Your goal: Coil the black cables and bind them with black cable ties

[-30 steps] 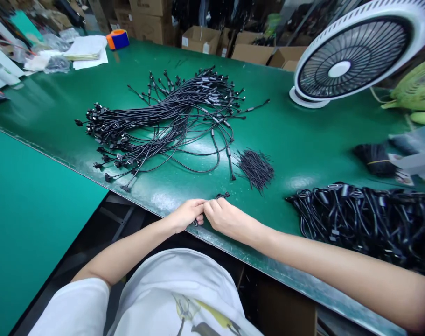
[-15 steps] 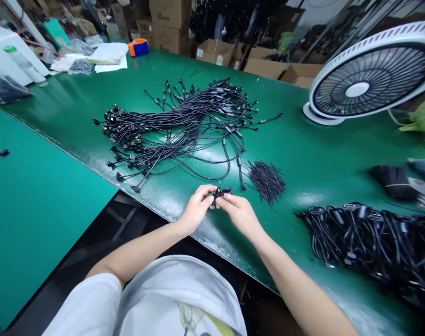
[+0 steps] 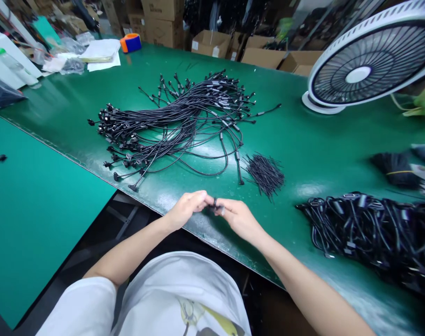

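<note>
Close to the table's front edge, my left hand (image 3: pixel 188 207) and my right hand (image 3: pixel 237 215) meet with fingers closed around a small black cable (image 3: pixel 215 202). It is mostly covered by the fingers, with a dark loop and a pale end showing between them. A large bundle of black cables (image 3: pixel 177 114) with connectors at both ends lies beyond my hands. Just past my right hand sits a pile of short black ties (image 3: pixel 264 174). Coiled black cables (image 3: pixel 366 233) are heaped at the right.
A white fan (image 3: pixel 359 74) stands at the back right. Papers (image 3: pixel 102 51) and an orange and blue tape roll (image 3: pixel 131 43) lie at the back left. Cardboard boxes (image 3: pixel 212 44) stand behind the green table (image 3: pixel 289 140). A banded black bundle (image 3: pixel 396 170) rests at right.
My left hand has shifted slightly left and its grip has changed. The small black cable is now more hidden between the fingers. The whole view has also shifted a little.
</note>
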A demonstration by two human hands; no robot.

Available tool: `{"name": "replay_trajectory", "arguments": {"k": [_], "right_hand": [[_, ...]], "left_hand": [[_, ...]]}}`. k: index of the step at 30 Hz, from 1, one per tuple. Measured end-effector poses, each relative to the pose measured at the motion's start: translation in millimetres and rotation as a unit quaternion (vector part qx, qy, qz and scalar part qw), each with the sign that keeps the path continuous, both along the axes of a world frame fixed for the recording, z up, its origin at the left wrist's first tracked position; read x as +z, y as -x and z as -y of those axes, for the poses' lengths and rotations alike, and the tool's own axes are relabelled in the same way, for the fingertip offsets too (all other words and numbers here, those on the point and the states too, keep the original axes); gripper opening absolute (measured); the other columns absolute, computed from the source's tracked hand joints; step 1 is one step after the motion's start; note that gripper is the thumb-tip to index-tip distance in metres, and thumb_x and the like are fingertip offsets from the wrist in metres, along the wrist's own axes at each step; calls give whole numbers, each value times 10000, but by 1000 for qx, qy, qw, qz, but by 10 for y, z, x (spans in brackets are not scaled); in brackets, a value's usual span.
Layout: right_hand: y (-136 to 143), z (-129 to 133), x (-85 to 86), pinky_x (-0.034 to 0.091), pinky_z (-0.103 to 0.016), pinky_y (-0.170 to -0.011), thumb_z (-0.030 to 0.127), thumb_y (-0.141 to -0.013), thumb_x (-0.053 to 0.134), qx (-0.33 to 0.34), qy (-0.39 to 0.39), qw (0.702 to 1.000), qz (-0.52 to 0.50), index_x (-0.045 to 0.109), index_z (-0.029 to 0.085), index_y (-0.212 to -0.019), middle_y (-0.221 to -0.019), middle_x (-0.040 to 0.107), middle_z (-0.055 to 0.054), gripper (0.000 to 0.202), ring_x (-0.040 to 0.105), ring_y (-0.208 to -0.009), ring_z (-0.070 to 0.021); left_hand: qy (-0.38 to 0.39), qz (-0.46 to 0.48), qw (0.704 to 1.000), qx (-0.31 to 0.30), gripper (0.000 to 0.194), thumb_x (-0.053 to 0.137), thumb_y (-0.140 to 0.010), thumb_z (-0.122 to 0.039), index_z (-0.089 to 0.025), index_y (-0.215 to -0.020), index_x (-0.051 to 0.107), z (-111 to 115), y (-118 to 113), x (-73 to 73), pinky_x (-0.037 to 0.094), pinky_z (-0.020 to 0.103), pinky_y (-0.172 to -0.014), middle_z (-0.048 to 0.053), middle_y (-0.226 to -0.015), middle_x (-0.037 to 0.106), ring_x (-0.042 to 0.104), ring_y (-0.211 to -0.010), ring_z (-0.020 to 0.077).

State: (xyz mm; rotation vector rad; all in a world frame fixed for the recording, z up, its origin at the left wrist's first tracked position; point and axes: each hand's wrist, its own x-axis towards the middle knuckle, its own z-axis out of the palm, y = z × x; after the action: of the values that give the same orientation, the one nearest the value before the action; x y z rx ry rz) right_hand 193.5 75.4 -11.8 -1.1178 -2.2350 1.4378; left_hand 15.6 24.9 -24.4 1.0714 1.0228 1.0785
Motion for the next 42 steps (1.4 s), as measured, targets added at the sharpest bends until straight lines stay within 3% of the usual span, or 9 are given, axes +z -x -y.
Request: {"name": "replay_trajectory", "arguments": {"k": [3,6,12,16,20,27,31,36,42], "right_hand": [[-24,-75,11,340,-265,-620,443,-852,480,-59,44,997,-28,523,183,-630,-598,511,10,344,451,-621,-141],[-3,-16,56,307,-252,-595,453,-829,517,-61,98,991,-71,544,176,-637,-623,519,5,338,422,-612,-125],[104,138,89,170,-235,-493,514,-826,508,-62,267,949,-158,470,187,-620,-515,267,73,389,204,-475,-79],[74,159,68,307,-246,-618,379,-920,428,-90,-24,993,-77,472,177,-636,-626,489,7,351,437,-610,-111],[31,194,7,335,-258,-679,300,-980,366,-65,-237,969,39,539,181,-730,-743,608,-28,327,523,-707,-138],[35,220,-78,337,-261,-684,299,-1021,295,-71,-332,936,90,584,174,-801,-774,654,-37,384,563,-721,-137],[112,290,-148,329,-294,-686,333,-1025,286,-99,-395,901,149,613,158,-889,-773,643,-54,394,554,-721,-160],[320,423,-303,369,-313,-714,453,-1018,260,-130,-364,902,192,592,94,-1079,-884,645,-106,492,577,-833,-209],[274,409,-292,367,-314,-692,367,-1032,218,-96,-296,913,265,591,134,-1002,-902,653,-103,441,611,-820,-199]], "left_hand": [[-24,-73,996,-48,588,427,-906,-620,-165,-690,731,67,20,-34,394,312,-690,72,-721,596,475,-661,175],[18,-105,994,-3,571,437,-891,-645,-173,-671,671,89,7,-180,419,315,-714,56,-713,613,506,-680,180],[34,-11,998,61,488,581,-879,-539,-196,-1226,565,149,-51,-103,454,304,-884,70,-1044,649,603,-915,175],[120,72,990,9,553,492,-918,-566,-238,-1362,518,197,-35,26,499,341,-866,113,-1286,589,619,-1023,218],[152,107,982,-20,545,694,-842,-381,-271,-1356,550,184,-24,33,486,366,-954,96,-1362,571,559,-1197,263],[162,125,979,18,477,587,-889,-518,-223,-1259,645,186,-158,9,416,465,-1072,100,-1422,536,425,-1353,324],[158,159,974,29,443,676,-857,-355,-263,-1287,622,173,-218,6,285,409,-1173,41,-1464,503,347,-1418,276],[143,226,961,71,485,504,-920,-553,-242,-1270,630,145,-350,-32,245,391,-1199,30,-1476,489,285,-1451,252],[145,166,975,33,441,611,-886,-458,-232,-1264,625,115,-280,-146,294,422,-1173,69,-1427,539,351,-1418,274]]}}
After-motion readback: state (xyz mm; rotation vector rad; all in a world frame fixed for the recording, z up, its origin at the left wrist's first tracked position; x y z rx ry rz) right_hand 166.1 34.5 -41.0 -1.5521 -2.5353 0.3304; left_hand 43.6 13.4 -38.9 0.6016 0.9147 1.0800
